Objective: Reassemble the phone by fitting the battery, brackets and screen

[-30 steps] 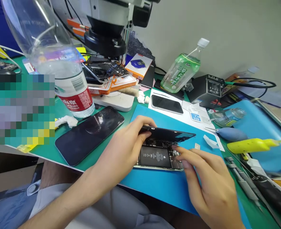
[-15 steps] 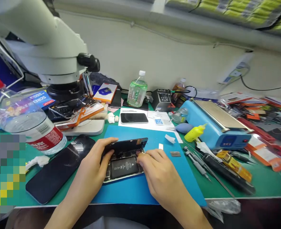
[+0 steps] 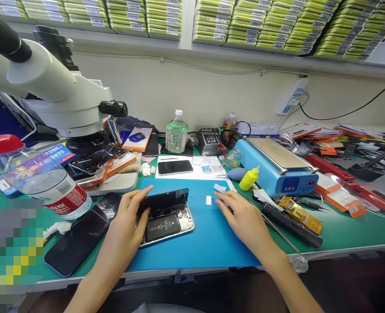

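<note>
Green worktop (image 3: 342,234), blue mat (image 3: 195,243). Left hand (image 3: 127,226) clamped on lifted screen (image 3: 162,201) of opened phone (image 3: 168,224); right hand (image 3: 244,217), at 3 o'clock, fingers apart, flat on mat.

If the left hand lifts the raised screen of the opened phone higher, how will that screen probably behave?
The screen looks thin and glassy, so it is probably fragile and slightly flexible. One edge stays near the phone body, so it may still be tethered. The left hand holds only its edge; it could slip.

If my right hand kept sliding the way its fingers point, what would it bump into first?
Probably the small white scrap on the blue mat, just ahead of the right hand; depth is hard to judge.
</note>
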Motion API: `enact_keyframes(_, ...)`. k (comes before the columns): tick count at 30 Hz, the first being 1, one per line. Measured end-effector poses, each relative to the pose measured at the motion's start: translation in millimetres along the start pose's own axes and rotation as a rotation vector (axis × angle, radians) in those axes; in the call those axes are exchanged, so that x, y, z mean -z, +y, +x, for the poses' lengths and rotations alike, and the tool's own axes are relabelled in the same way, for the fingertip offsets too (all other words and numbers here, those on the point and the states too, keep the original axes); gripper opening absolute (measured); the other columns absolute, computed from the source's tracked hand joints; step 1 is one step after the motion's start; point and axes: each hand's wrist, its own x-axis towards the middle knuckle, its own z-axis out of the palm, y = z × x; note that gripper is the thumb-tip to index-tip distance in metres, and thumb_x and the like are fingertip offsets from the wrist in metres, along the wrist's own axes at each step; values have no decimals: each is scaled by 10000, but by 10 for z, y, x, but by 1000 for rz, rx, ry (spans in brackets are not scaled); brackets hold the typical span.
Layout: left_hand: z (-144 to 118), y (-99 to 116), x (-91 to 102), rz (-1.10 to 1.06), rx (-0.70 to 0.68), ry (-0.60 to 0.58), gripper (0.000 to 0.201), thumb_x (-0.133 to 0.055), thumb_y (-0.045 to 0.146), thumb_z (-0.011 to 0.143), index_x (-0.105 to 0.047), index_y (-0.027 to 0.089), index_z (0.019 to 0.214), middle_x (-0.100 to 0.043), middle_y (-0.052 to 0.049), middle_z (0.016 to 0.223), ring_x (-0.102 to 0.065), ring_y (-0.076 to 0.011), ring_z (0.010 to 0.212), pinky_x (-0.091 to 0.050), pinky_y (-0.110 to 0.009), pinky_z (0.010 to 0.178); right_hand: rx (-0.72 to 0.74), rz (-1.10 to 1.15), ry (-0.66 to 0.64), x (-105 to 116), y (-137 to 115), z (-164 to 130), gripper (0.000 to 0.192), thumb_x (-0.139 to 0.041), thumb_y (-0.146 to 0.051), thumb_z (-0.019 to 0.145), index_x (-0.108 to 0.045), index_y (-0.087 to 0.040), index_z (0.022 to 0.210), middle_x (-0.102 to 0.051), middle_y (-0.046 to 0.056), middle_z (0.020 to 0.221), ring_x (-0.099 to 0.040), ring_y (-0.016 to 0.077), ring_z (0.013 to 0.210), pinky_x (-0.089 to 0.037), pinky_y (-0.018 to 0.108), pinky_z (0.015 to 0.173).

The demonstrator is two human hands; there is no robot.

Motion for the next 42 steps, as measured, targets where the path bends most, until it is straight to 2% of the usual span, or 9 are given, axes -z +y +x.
enact_keyframes(4, -8, 25, -28, 1, -91, 102, 366, -514, 226, 1126, -544, 338, 1473, -570, -85, 1460, -655, -276, 1342, -614, -441, 1054, -30, 57, -77, -126, -39, 145, 299, -584, -391, 1067, -833, -262, 1170, -800, 81, 1162, -781, 279, 1062, -627, 383, 832)
enact_keyframes(8, 1, 59, -39, 160, -254, 224, 368, -557, 201, 1123, -552, 272, 1485, -599, -118, 1434, -608, -301, 1368, -546, -491, 1151, -96, 155, -103, -136, -16, 165, 237, -619, -403, 1027, -818, -277, 1047, -797, 68, 1160, -767, 298, 1091, -603, 399, 845)
enact_keyframes(13, 34, 124, -17, 381, -433, 273, 441, -613, 139, 1099, -548, 184, 1532, -694, -123, 1314, -635, -297, 1257, -524, -452, 1098, -178, 320, -120, -86, -24, 132, 194, -657, -427, 995, -802, -300, 1010, -821, 22, 1057, -735, 236, 820, -561, 366, 718)
enact_keyframes(17, 75, 135, -14, 419, -446, 262, 534, -582, 91, 1101, -486, 183, 1618, -723, -113, 1303, -651, -284, 1238, -505, -423, 1062, -218, 446, -94, -33, -146, 159, 266, -617, -465, 1023, -810, -284, 1043, -836, 27, 1008, -736, 236, 836, -558, 352, 737)
enact_keyframes(21, 126, 136, -21, 440, -428, 245, 574, -585, 97, 1095, -463, 184, 1649, -718, -124, 1366, -639, -307, 1280, -485, -446, 1089, -193, 528, -128, -5, -387, 229, 239, -645, -460, 1023, -816, -294, 1004, -832, -2, 946, -682, 197, 735, -524, 328, 680)
enact_keyframes(24, 149, 145, -41, 428, -410, 219, 568, -586, 88, 1085, -474, 140, 1639, -710, -141, 1386, -631, -304, 1289, -485, -447, 1103, -146, 552, -161, -60, -575, 284, 171, -665, -386, 1020, -819, -312, 1027, -840, -22, 997, -708, 192, 798, -522, 319, 717)
enact_keyframes(27, 153, 149, -62, 405, -401, 191, 594, -575, 47, 1069, -482, 173, 1642, -705, -123, 1418, -614, -299, 1330, -469, -455, 1129, -99, 553, -188, -160, -693, 327, 152, -664, -304, 1013, -814, -309, 1035, -844, -26, 1034, -726, 196, 843, -533, 324, 756)
enact_keyframes(37, 132, 141, -61, 364, -405, 186, 426, -602, 109, 1089, -614, 224, 1499, -672, -83, 1562, -567, -302, 1499, -349, -522, 1275, -30, 512, -241, -301, -736, 346, 163, -644, -247, 1017, -797, -303, 1021, -844, -32, 1047, -715, 197, 812, -541, 332, 743)
enact_keyframes(42, 127, 166, -54, 352, -437, 170, 397, -596, 118, 1088, -631, 192, 1476, -645, -129, 1588, -569, -294, 1508, -393, -495, 1279, -16, 476, -243, -348, -721, 318, 159, -637, -241, 1034, -785, -296, 1054, -835, -21, 1077, -712, 203, 834, -539, 342, 762)
